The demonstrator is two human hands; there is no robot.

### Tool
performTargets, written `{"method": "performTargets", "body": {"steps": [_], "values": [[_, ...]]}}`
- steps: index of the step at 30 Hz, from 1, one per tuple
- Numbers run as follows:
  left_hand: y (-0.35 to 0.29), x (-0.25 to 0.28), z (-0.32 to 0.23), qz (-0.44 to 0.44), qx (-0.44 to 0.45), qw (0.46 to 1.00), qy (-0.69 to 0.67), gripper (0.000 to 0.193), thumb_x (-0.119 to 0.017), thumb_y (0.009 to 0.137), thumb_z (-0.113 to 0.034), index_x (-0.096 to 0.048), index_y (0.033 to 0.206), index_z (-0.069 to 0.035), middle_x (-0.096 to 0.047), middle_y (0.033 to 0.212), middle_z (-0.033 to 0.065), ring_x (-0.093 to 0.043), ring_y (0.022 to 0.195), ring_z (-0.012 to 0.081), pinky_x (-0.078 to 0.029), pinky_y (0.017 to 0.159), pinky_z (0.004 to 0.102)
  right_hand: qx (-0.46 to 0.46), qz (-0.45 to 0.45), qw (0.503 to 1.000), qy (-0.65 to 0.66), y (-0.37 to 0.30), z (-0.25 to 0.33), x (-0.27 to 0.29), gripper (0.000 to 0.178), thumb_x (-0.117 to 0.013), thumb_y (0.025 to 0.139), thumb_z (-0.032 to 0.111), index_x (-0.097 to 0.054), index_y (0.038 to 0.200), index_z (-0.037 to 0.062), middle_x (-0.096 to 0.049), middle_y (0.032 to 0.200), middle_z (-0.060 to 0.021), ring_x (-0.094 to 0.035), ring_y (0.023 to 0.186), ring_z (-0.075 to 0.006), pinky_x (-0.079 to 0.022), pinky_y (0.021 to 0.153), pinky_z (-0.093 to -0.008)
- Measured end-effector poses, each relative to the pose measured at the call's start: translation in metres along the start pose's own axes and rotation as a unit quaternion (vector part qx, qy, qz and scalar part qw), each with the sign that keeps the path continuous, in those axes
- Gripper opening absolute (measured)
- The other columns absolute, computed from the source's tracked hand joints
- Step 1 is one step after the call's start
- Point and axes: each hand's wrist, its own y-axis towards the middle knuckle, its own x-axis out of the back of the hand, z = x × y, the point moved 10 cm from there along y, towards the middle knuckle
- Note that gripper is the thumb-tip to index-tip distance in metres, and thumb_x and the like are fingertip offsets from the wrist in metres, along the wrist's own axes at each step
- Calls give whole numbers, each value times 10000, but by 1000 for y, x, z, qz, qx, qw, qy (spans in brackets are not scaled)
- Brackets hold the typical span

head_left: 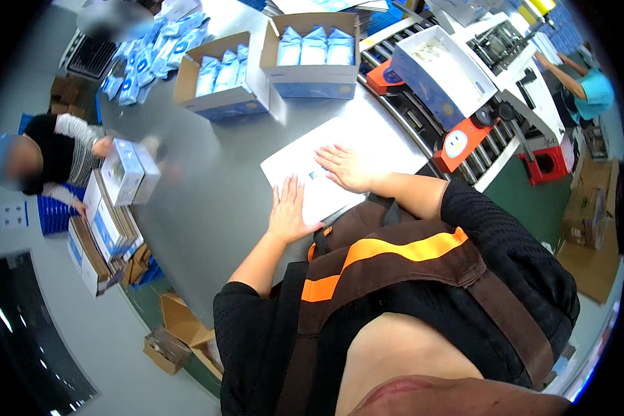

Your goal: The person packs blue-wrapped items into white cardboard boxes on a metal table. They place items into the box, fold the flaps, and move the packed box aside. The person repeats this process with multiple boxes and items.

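Note:
A white flat sheet (305, 156) with a small blue mark lies on the grey metal table (187, 208) in front of me. My left hand (290, 213) rests flat on its near left part, fingers stretched out. Farther right, my right hand (345, 166) lies on the same sheet, palm down with its fingers extended. Neither hand grips anything. Beyond the sheet stand two open cartons, the left one (237, 106) tilted in view and the right one (315, 82) beside it. Blue-and-white packets (313, 48) stand upright inside both.
Loose blue packets (161, 52) are heaped at the far left. A co-worker at the left holds a white-blue box (126, 173) above stacked flat cartons (111, 225). On the right, a roller conveyor (412, 107) carries an open white box (445, 73) beside a machine; another person works there.

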Motion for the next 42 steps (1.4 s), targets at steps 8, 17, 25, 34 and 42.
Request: {"method": "performTargets", "body": {"steps": [8, 17, 25, 34, 42], "values": [[87, -35, -79, -80, -9, 995, -59, 1167, -742, 675, -577, -198, 1472, 78, -174, 1543, 294, -108, 1460, 425, -71, 1124, 648, -177, -68, 981, -40, -63, -92, 31, 511, -489, 922, 197, -430, 1399, 24, -375, 1504, -148, -310, 1422, -259, -203, 1172, -476], [238, -38, -179, -50, -27, 991, -123, 1129, -672, 715, -625, -211, 1474, 72, -176, 1545, 280, -110, 1463, 402, -41, 1146, 621, -287, -40, 957, -4, -107, -226, 84, 425, -523, 867, 100, -547, 1276, -15, -484, 1402, -196, -436, 1327, -325, -334, 1119, -423], [162, -67, -95, 17, 100, 971, -215, 481, -648, 829, -295, -592, 1233, -40, -634, 1174, 190, -621, 1069, 331, -489, 938, 409, -48, -229, 972, 25, 67, -164, 188, 563, -700, 798, 166, -493, 1307, 46, -565, 1283, -185, -520, 1222, -321, -434, 1008, -429], [-35, -70, -4, -253, 407, 771, -419, 380, -618, 928, -248, -609, 1205, 10, -669, 1155, 158, -626, 1102, 259, -481, 932, 338, -93, -45, 993, -57, 62, -167, 102, 189, -529, 841, 156, -687, 946, 149, -695, 815, -138, -692, 781, -323, -540, 677, -445], [21, 4, 16, -304, 357, 624, -625, 724, -600, 939, -357, -275, 1499, -33, -479, 1414, 208, -484, 1291, 301, -363, 1064, 402, -31, 98, 926, 363, -73, -136, 180, 273, -688, 861, 228, -700, 1087, 76, -721, 1000, -85, -681, 931, -205, -515, 850, -326]]}}
